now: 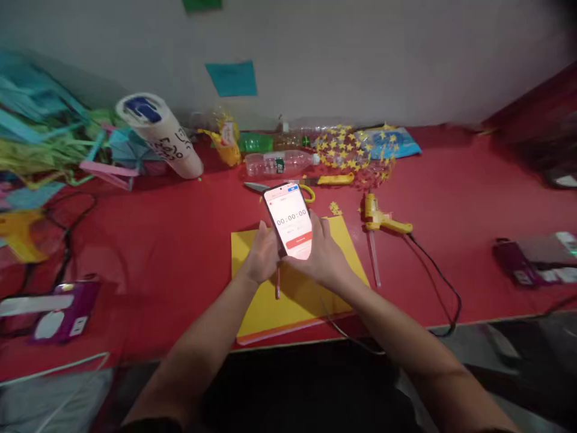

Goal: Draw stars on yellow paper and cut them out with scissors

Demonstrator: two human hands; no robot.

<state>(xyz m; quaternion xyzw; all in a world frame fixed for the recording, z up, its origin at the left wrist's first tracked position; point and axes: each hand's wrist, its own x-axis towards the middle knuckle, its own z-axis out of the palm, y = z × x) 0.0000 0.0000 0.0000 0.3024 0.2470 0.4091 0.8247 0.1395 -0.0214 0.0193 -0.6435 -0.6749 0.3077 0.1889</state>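
Clamping the phone (293, 219) between left hand (264, 251) and right hand (321, 249), you face a red table (157, 240): wall (324, 60) at twelve o'clock, edge (288, 341) at six, surface spreading toward nine.

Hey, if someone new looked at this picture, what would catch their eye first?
Probably the bright smartphone showing 00:00:00, held in the right hand over a yellow sheet, with the left hand at its left edge. Next, the cluster of yellow stars at the back of the red table, right of a clear plastic bottle. A yellow hot glue gun lies right of the sheet.
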